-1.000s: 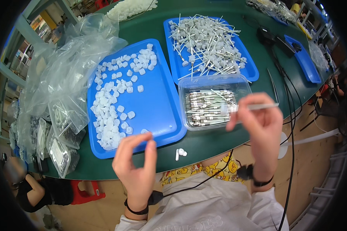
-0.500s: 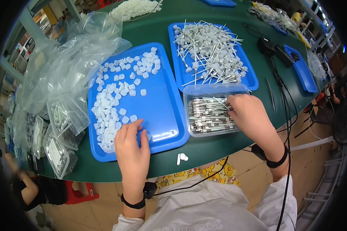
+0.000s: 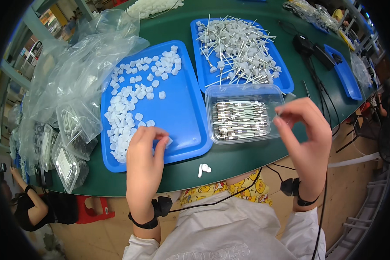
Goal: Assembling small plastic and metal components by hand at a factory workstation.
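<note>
My left hand [image 3: 145, 162] is over the near edge of a blue tray [image 3: 182, 117], thumb and fingers pinched on a small white plastic cap [image 3: 169, 141]. Many similar loose caps [image 3: 119, 113] lie along the tray's left and far sides. My right hand [image 3: 305, 134] is raised just right of a clear plastic box [image 3: 240, 141], fingertips closed on a thin metal rod [image 3: 290, 98] that is blurred and mostly hidden by the fingers. Inside the box, slim metal rods [image 3: 240, 119] lie side by side in a thick layer.
Behind the box, a second blue tray [image 3: 286, 82] holds a heap of rods with caps on them. Clear plastic bags [image 3: 73, 78] cover the left side. A white earbud [image 3: 203, 169] lies near the front edge. Black cables [image 3: 318, 82] and a narrow blue tray [image 3: 346, 78] are at right.
My right hand has lifted out of the clear box and moved right, toward me, with a rod. My left fingers have closed on a cap. The view has shifted slightly.
</note>
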Motion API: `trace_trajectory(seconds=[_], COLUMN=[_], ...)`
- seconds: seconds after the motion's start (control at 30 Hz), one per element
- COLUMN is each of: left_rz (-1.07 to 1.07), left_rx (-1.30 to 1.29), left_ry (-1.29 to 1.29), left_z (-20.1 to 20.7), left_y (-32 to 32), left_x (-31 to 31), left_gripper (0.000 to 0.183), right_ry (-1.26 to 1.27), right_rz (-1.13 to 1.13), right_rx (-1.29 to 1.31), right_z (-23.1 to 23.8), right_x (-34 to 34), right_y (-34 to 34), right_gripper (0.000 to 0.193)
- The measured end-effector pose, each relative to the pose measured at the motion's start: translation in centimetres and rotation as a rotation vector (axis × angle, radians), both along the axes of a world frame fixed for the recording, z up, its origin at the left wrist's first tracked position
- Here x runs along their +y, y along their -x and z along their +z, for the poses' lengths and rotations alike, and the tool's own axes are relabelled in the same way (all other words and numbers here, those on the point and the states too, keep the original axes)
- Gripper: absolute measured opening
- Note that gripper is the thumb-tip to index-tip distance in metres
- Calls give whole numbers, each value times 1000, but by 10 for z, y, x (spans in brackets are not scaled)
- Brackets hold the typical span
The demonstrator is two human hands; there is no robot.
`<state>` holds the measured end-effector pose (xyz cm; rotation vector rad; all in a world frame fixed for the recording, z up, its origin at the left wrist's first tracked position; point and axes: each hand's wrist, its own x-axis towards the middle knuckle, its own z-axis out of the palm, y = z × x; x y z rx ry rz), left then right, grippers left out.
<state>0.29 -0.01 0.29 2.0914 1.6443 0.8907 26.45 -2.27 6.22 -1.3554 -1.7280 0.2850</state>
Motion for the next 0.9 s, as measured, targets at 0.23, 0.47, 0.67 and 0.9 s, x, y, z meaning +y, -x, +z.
trace_trajectory(seconds=[0.23,0.47,0.67,0.9], left_rz=[-138,-325,-367,-275], left_rx=[-1116,-1321,-1329,-1400], left_ry=[381,486,488,449], left_z=[33,31,29,31], left_y=[-36,-45,-47,-52], left_x=[-41,-68,-76,-79], left_gripper=[12,21,32,42], right_ry=[141,115,-29,-52], right_rz=[456,489,463,420], right_rx=[840,1069,1022,844], right_z=[-28,-46,-50,-47], right_x=[-44,-61,-67,-68], right_y=[31,49,47,42], right_gripper=[29,32,34,29])
